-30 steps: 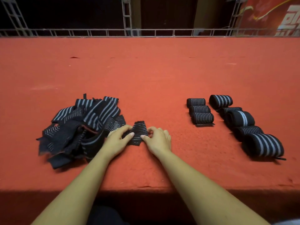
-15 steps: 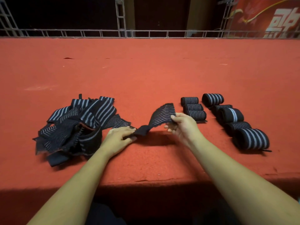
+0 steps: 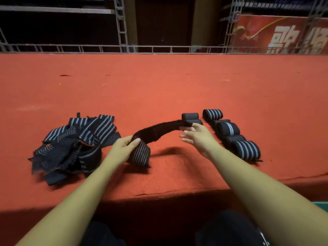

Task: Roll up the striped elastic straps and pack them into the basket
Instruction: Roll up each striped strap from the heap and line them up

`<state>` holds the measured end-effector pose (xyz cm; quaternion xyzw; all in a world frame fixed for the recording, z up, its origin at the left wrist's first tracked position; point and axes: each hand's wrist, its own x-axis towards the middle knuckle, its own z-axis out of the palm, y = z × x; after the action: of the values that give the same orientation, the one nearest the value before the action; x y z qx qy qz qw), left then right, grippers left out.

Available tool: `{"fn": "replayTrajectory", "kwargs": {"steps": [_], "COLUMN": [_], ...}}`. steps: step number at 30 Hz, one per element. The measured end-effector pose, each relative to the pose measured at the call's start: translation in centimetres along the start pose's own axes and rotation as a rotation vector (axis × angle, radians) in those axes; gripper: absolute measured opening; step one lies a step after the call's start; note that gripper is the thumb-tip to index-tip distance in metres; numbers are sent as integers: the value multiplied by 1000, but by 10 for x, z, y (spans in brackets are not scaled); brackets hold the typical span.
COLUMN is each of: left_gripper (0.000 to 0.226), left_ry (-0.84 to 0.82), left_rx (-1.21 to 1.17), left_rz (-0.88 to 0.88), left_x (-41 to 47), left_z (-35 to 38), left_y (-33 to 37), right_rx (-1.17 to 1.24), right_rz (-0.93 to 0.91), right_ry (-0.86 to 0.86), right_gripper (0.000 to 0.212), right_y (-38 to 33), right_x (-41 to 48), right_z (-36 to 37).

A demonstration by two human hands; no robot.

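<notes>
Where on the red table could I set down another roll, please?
Free: the table beyond the loose pile and rolled straps, to the railing; also right of the rolls. Crowded: between them, where left hand and right hand hold a strap.

One dark strap (image 3: 159, 129) with thin pale stripes arches in the air above the bench (image 3: 159, 86), its near end hanging down. To the left lies a loose pile of unrolled straps (image 3: 78, 144); to the right, rolled straps (image 3: 229, 129) lie in two rows.

A red felt table (image 3: 159, 86) bears a heap of loose straps (image 3: 76, 144) left, rolled straps (image 3: 229, 129) right.
</notes>
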<state>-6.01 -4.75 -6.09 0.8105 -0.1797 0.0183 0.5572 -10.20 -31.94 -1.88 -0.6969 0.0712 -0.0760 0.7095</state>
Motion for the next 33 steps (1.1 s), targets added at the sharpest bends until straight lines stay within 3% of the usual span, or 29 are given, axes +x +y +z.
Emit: {"fn": "replayTrajectory", "kwargs": {"steps": [4, 7, 11, 14, 17, 23, 30, 31, 33], "left_gripper": [21, 19, 26, 23, 33, 36, 43, 44, 44], "left_ry": [-175, -278, -451, -285, -181, -216, -280, -280, -272], "left_rx": [-256, -448, -255, -202, -301, -347, -253, -245, -228], "left_rz": [-98, -201, -169, -170, -219, -180, -132, -130, -116], "left_x": [-9, -19, -33, -33, -28, -30, -28, -27, -26], "left_z": [-1, 4, 23, 30, 32, 36, 36, 36, 35], "left_y": [45, 57, 25, -3, -14, -22, -27, -29, -34], "right_rx": [-299, -385, -389, -515, -613, -617, -815, -814, -873], "right_rz": [-94, -125, -16, 25, 14, 48, 366, 346, 125], "right_ry": [191, 280, 197, 135, 125, 117, -39, -24, 99], "right_gripper": [12, 9, 8, 23, 21, 15, 20, 16, 12], "right_y": [-13, -22, -10, 6, 11, 7, 8, 8, 12], "right_x": [4, 7, 9, 21, 37, 86, 156, 163, 175], "right_z": [-9, -13, -8, -7, -6, 2, 33, 39, 54]}}
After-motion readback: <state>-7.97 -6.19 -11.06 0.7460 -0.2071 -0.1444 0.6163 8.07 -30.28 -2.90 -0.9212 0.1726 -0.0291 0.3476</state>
